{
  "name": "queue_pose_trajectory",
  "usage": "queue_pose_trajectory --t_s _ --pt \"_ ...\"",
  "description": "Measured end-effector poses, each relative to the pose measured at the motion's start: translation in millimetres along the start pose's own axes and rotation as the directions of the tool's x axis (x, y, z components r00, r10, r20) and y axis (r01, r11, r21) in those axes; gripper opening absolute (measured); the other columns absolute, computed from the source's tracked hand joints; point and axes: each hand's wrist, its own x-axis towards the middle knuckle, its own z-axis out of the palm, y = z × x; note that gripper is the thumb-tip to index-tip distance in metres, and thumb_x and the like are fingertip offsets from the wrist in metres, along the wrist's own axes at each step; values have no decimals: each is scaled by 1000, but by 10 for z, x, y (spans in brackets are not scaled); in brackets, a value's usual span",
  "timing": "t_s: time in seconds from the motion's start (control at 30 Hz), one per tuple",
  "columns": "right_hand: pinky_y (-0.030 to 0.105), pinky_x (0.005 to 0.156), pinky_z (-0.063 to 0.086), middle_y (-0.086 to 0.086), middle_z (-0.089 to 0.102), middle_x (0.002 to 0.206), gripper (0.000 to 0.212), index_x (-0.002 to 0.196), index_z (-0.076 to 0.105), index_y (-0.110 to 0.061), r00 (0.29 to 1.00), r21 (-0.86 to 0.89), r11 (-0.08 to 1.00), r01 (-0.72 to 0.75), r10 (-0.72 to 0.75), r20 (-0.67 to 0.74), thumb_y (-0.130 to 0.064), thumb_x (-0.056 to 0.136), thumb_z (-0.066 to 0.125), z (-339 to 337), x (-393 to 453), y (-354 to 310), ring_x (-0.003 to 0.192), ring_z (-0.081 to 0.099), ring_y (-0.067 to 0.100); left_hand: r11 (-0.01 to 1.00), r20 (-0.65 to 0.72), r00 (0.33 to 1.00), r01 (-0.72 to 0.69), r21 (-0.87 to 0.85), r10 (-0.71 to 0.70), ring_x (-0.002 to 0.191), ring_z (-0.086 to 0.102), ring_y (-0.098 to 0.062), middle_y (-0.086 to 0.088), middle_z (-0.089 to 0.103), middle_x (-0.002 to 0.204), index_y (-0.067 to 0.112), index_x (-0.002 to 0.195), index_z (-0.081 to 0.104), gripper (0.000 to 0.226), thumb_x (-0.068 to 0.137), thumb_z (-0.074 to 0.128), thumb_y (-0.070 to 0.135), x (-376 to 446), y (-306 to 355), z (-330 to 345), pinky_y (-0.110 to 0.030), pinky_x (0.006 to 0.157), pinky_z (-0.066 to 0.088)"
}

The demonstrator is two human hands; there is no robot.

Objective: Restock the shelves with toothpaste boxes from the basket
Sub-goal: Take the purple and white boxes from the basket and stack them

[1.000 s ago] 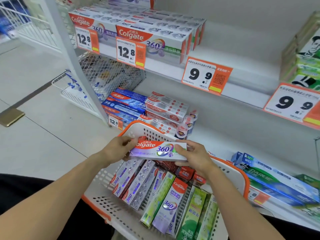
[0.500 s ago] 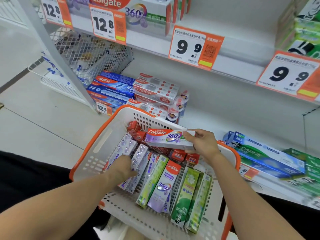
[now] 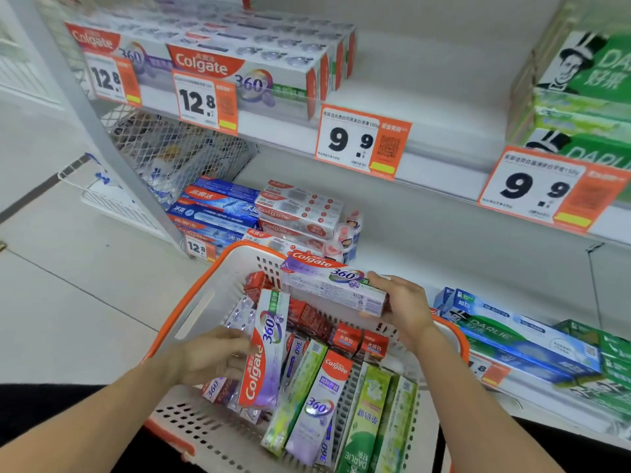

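A white basket with an orange rim (image 3: 191, 312) sits in front of me, holding several toothpaste boxes. My right hand (image 3: 404, 307) grips a purple Colgate 360 box (image 3: 327, 285) by its right end, level above the basket's far side. My left hand (image 3: 211, 356) holds a second Colgate 360 box (image 3: 264, 349) upright, lifted out of the pile. Green Darlie boxes (image 3: 367, 425) and a purple 360 box (image 3: 321, 401) lie in the basket. On the upper shelf stands a row of matching Colgate 360 boxes (image 3: 239, 70).
Price tags 12.8 (image 3: 201, 100) and 9.9 (image 3: 358, 141) hang on the upper shelf edge. Behind the 9.9 tag the shelf is bare. Darlie boxes (image 3: 587, 80) stand at upper right. The bottom shelf holds blue and red Colgate boxes (image 3: 259, 213) and Darlie boxes (image 3: 519, 343).
My left hand let go of the first box, reached into the basket and lifted a second Colgate 360 box upright. My right hand kept the first box, raising it slightly.
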Motion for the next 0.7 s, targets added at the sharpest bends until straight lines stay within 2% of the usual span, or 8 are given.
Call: queue_pose_trajectory --t_s 0.07,0.13,0.3,0.33,0.47,0.57,0.67,0.7 --pt "43 73 61 16 77 97 32 107 68 2 999 51 999 -7 5 46 -24 90 73 60 -7 -49 93 74 31 992 -19 997 -81 -93 80 79 64 -23 -14 69 95 -2 108 62 35 77 72 9 -142 102 1 -35 78 56" --pt "44 76 61 19 75 101 31 106 66 2 995 90 996 -9 1 95 -24 90 71 157 -43 -107 94 71 33 969 -31 987 -158 -187 155 88 67 -32 -21 71 106 -3 113 64 46 70 73 11 -279 196 34 -42 80 58" --pt "36 66 57 18 74 103 44 97 57 -4 948 109 994 13 -47 315 -25 71 85 515 -207 -321 82 65 34 823 -208 941 -334 -459 266 52 69 -27 -20 72 76 2 83 76 14 77 63 4 -606 460 186 -36 45 56" --pt "36 63 57 20 73 105 44 96 55 -3 931 128 992 7 -53 361 -21 70 86 620 -248 -349 82 66 35 786 -220 929 -368 -497 296 56 70 -29 -21 73 81 1 88 76 16 76 66 3 -637 495 182 -37 49 58" --pt "38 70 53 19 68 111 64 95 50 -7 844 77 993 88 -116 524 -22 55 98 1066 -472 -483 92 66 29 722 -248 890 -455 -521 382 71 70 -35 -23 69 97 -1 113 63 71 48 91 9 -877 654 117 -47 68 61" --pt "33 65 57 15 72 102 47 90 50 -7 806 91 977 191 -209 554 -5 62 87 1319 -667 -676 81 69 22 658 -281 837 -545 -520 470 92 73 -40 -24 71 115 3 121 67 54 71 81 14 -1142 796 96 -55 78 60" --pt "26 59 53 10 75 89 43 79 44 -9 757 92 930 356 -345 555 -2 64 84 1540 -855 -909 72 69 16 629 -311 772 -634 -451 555 105 68 -45 -26 68 121 4 121 69 77 52 98 23 -1429 969 72 -63 90 53" --pt "25 58 53 8 76 88 43 78 43 -10 744 97 917 388 -373 554 -2 65 84 1603 -938 -1004 71 69 16 618 -323 746 -665 -420 583 102 70 -44 -25 69 118 4 119 70 70 56 96 22 -1531 1043 56 -61 86 56"
